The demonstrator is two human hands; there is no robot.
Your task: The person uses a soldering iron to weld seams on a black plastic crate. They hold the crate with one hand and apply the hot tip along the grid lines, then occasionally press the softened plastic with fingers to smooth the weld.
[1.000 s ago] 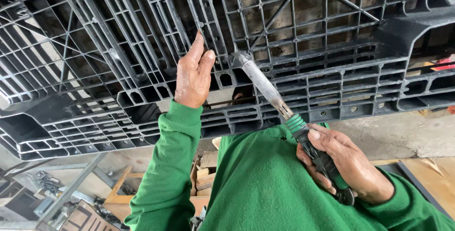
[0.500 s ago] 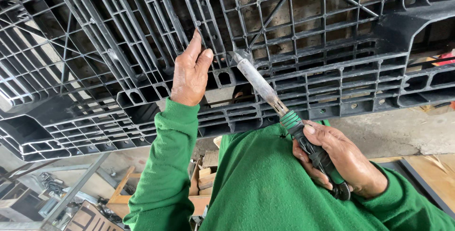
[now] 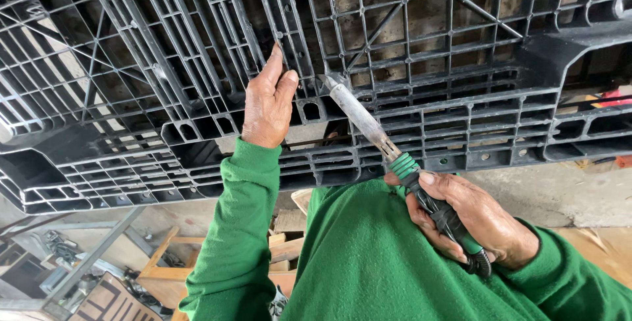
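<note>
Concrete floor [image 3: 559,192] under wooden frame [image 3: 164,268].

black gridded pallet [image 3: 461,44], green sleeves [image 3: 243,229], green-and-black tool handle [image 3: 434,206], grey tarnished metal tip [image 3: 355,113]

The black plastic pallet [image 3: 197,64] runs past the frame's edges, and the tool's [image 3: 368,127] grip hides inside the right hand [image 3: 474,219].

bare left hand [image 3: 267,107], bare right hand [image 3: 475,219], long green knit sleeves [image 3: 240,229], ribbed cuffs
</note>
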